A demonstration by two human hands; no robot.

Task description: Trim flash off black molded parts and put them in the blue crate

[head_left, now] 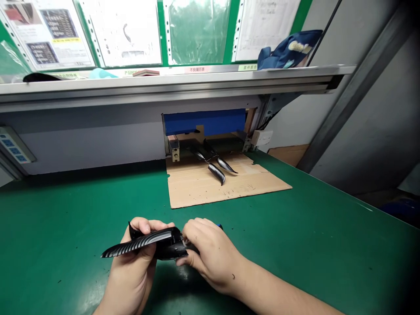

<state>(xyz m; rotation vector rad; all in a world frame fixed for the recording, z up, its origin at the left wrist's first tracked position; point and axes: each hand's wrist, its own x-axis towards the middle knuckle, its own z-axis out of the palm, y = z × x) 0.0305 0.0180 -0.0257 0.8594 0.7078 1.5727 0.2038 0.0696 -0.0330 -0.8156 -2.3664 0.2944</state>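
Glossy black plastic parts (141,244) with a ribbed, curved, pointed surface lie in my left hand (133,262), its fingers and thumb closed round them. They point left, with their blocky end toward the right. My right hand (210,253) is closed at that blocky end, thumb below and fingers curled above. A mostly hidden tool (220,226) shows a small blue end behind my right hand. A dark piece and a bit of metal show between its fingers; which thing they belong to I cannot tell. Both hands are just above the green table (98,201).
Similar black ribbed parts (216,173) lie joined on a cardboard sheet (190,194) under an opening with a blue flap (205,121). Dark scraps dot the table. Above runs a metal shelf (197,83) with a blue cloth item (285,50). A control panel (15,146) is at left.
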